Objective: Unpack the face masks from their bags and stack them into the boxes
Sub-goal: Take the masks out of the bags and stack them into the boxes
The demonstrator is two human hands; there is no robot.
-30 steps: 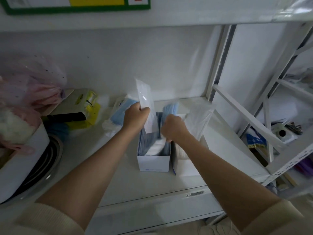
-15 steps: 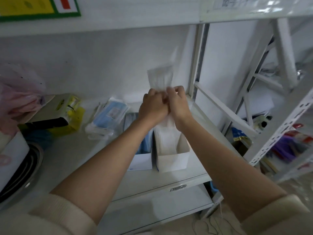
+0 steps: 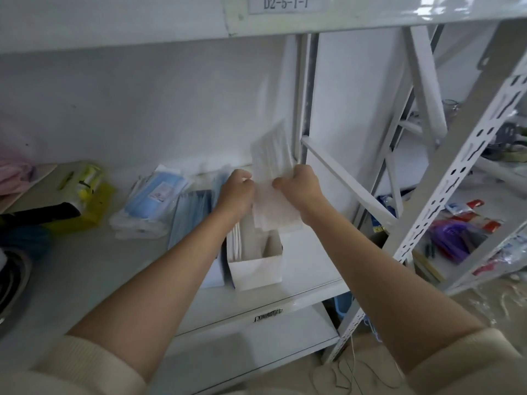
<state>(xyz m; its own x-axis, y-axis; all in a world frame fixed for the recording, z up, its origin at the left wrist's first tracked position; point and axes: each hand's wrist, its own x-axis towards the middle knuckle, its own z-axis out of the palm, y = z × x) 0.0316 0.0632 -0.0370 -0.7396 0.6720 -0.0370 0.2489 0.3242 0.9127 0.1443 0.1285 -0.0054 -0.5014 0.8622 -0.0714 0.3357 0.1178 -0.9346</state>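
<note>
Both hands (image 3: 271,192) grip a blurred, perhaps white mask bag (image 3: 272,183) below label "D2-5-1-1" (image 3: 286,3).

White metal shelf (image 3: 308,269), running from the left edge of the frame to a perforated upright at centre right; label on its front lip illegible. Directly on it:
- white open-topped box (image 3: 256,270), centre, near the front edge, white masks standing inside;
- second box (image 3: 212,273), touching the first on its left, holding blue masks, largely hidden by a forearm;
- pile of bagged blue masks (image 3: 154,201), behind and left of the boxes;
- yellow package (image 3: 88,192), left of the pile, near the back wall;
- round dark-ringed object (image 3: 11,283), far left edge, identity unclear.
</note>
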